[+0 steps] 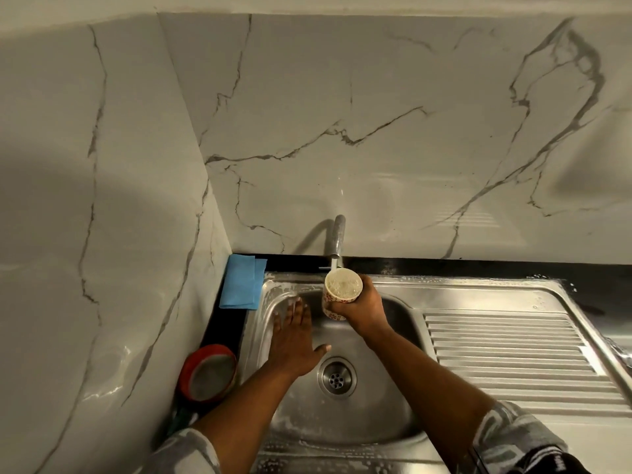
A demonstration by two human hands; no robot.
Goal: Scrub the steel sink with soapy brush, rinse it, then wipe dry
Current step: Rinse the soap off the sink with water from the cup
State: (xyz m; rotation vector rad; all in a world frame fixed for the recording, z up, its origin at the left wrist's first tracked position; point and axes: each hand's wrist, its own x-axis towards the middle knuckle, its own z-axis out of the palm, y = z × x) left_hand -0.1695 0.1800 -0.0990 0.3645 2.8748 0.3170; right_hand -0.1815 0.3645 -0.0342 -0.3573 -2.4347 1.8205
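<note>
Red-rimmed round bowl (208, 372) and folded blue cloth (241, 282) on counter, left of stainless steel sink (342, 419). Left hand (294, 343): fingers straight, spread, flat against basin's left wall. Right hand (362, 309): fingers wrapped round patterned white cup (342, 289), foamy inside, under curved steel tap (337, 237).

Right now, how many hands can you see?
2. The left hand lies flat against the left inner wall of the steel sink; the right hand grips a patterned cup under the tap. No other hand shows.
</note>
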